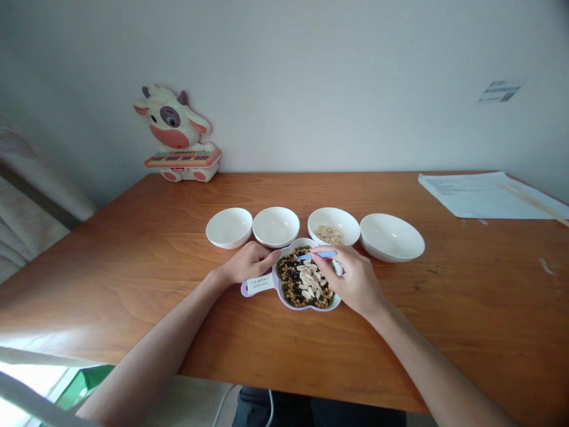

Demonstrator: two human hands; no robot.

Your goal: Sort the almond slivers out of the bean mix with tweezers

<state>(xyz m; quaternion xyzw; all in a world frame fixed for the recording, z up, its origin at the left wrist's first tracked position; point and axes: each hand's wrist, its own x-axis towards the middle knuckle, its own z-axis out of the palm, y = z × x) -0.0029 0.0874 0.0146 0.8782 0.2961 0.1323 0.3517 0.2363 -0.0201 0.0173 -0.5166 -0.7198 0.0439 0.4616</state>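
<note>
A white and lilac cloud-shaped dish point(281, 287) with a labelled handle point(260, 283) rests on the table in front of me. Inside lie pale seeds point(311, 280) over yellow, black and green grains or beans. My left hand point(246, 264) has curled fingers, its thumb pressed to the dish's left rim. Over the dish's right side, my right hand point(353, 276) pinches a thin blue stick-like tool point(326, 254), its tip down at the black grains. Just behind stands a white bowl point(334, 214) with flat pale seeds point(329, 234) inside.
Two white bowls point(229, 228) point(276, 226) stand to the left of the seed bowl, another white bowl point(392, 237) to its right. A cow toy with a keyboard point(180, 139) is at the back left. Papers point(471, 193) and a thin stick point(536, 204) lie at the back right.
</note>
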